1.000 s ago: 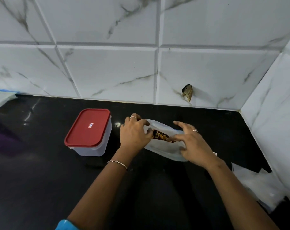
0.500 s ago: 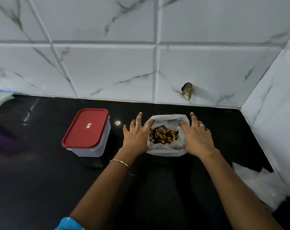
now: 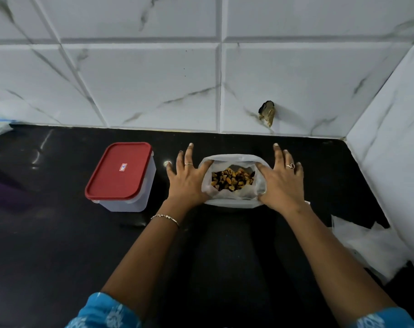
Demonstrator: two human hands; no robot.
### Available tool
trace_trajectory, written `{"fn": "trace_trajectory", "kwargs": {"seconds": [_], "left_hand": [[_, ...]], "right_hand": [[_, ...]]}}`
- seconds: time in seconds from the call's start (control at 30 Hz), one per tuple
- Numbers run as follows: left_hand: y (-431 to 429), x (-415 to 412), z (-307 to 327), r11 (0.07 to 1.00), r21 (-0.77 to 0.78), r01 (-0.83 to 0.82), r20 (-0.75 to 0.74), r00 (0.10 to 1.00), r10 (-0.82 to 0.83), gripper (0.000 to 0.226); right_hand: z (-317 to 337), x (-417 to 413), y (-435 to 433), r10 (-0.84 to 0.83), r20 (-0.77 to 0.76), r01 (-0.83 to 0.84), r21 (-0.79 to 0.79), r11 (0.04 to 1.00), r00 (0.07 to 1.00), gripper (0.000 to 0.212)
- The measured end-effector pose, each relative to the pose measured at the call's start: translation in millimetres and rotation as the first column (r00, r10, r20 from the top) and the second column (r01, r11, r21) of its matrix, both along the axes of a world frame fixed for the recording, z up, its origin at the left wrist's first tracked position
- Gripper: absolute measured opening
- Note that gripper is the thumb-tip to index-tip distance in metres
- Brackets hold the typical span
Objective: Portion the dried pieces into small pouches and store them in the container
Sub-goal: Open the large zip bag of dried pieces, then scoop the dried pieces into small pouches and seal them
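Note:
A white plastic bag [image 3: 232, 201] stands on the black counter with its mouth spread wide, showing brown and yellow dried pieces [image 3: 232, 179] inside. My left hand [image 3: 189, 179] lies flat against the bag's left side, fingers straight and spread. My right hand [image 3: 280, 181] presses the right side the same way, its thumb on the rim. A clear container with a red lid [image 3: 120, 171] sits closed to the left of my left hand.
Crumpled white plastic pouches [image 3: 364, 245] lie at the right, near the side wall. The black counter [image 3: 47, 245] ends at tiled walls behind and to the right. A small brown object [image 3: 268, 113] sticks to the back wall.
The bag lay pinched between both hands a second ago; now it stands upright with its mouth opened wide. Both hands have flattened out against its sides.

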State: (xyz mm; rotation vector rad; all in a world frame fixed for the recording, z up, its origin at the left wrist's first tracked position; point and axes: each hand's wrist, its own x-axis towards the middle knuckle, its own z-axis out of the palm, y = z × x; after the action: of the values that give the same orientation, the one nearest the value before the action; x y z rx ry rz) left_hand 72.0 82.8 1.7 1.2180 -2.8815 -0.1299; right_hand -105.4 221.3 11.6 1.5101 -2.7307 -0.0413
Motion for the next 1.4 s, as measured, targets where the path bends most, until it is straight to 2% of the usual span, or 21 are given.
{"fn": "trace_trajectory", "kwargs": {"seconds": [0.17, 0.27, 0.37, 0.47, 0.53, 0.63, 0.8, 0.87, 0.93, 1.03, 1.17, 1.27, 1.4], "left_hand": [[3.3, -10.8, 0.1, 1.000, 0.016, 0.008, 0.088, 0.996, -0.009, 0.102], [4.5, -10.4, -0.3, 0.996, 0.085, 0.022, 0.042, 0.999, -0.026, 0.102], [10.4, -5.9, 1.0, 0.983, 0.176, 0.047, -0.169, 0.986, -0.017, 0.084], [22.2, -7.4, 2.6, 0.986, 0.141, 0.092, -0.409, 0.912, -0.027, 0.064], [33.4, -14.2, 4.4, 0.983, 0.105, 0.149, -0.492, 0.867, -0.079, 0.058], [53.4, -30.1, 7.6, 0.969, 0.064, 0.240, -0.535, 0.828, -0.170, 0.051], [87.8, -61.7, 6.2, 0.948, -0.006, 0.318, -0.575, 0.775, -0.264, 0.040], [105.5, -74.7, 5.2, 0.920, -0.010, 0.391, -0.604, 0.731, -0.318, 0.035], [127.1, -88.7, 5.5, 0.883, 0.055, 0.467, -0.600, 0.722, -0.344, 0.029], [158.8, -107.2, 0.2, 0.781, 0.268, 0.564, -0.627, 0.718, -0.302, 0.023], [189.9, -122.9, -20.8, 0.647, 0.471, 0.600, -0.598, 0.756, -0.266, 0.024], [202.5, -129.4, -33.3, 0.565, 0.565, 0.601, -0.519, 0.792, -0.322, 0.033], [210.0, -136.1, -41.0, 0.540, 0.609, 0.581, -0.459, 0.814, -0.357, 0.040]], "right_hand": [[4.1, 2.3, -7.5, -0.055, 0.020, 0.050, 0.166, 0.985, 0.998, 0.106], [5.4, -2.8, -2.1, -0.047, 0.102, 0.028, 0.174, 0.984, 0.994, 0.104], [8.4, -4.9, 7.8, 0.023, 0.210, -0.025, 0.006, 1.000, 0.977, 0.086], [10.1, -4.2, 18.6, 0.072, 0.389, 0.011, -0.206, 0.979, 0.918, 0.061], [7.3, -5.0, 27.9, 0.097, 0.463, 0.058, -0.309, 0.949, 0.881, 0.048], [1.1, -6.9, 47.7, 0.143, 0.554, 0.152, -0.452, 0.879, 0.820, 0.035], [-7.5, -14.9, 98.9, 0.014, 0.550, 0.365, -0.572, 0.735, 0.835, 0.027], [-13.5, -21.9, 127.7, -0.124, 0.549, 0.479, -0.570, 0.668, 0.827, 0.025], [-21.9, -30.3, 160.9, -0.274, 0.543, 0.574, -0.522, 0.631, 0.794, 0.027], [-33.4, -36.1, 206.1, -0.416, 0.501, 0.628, -0.396, 0.670, 0.759, 0.040], [-44.1, -32.9, 238.6, -0.454, 0.439, 0.591, -0.250, 0.767, 0.775, 0.061], [-48.4, -31.8, 244.9, -0.468, 0.335, 0.557, -0.260, 0.789, 0.818, 0.055], [-50.9, -32.6, 247.8, -0.462, 0.256, 0.525, -0.312, 0.792, 0.849, 0.047]]}}
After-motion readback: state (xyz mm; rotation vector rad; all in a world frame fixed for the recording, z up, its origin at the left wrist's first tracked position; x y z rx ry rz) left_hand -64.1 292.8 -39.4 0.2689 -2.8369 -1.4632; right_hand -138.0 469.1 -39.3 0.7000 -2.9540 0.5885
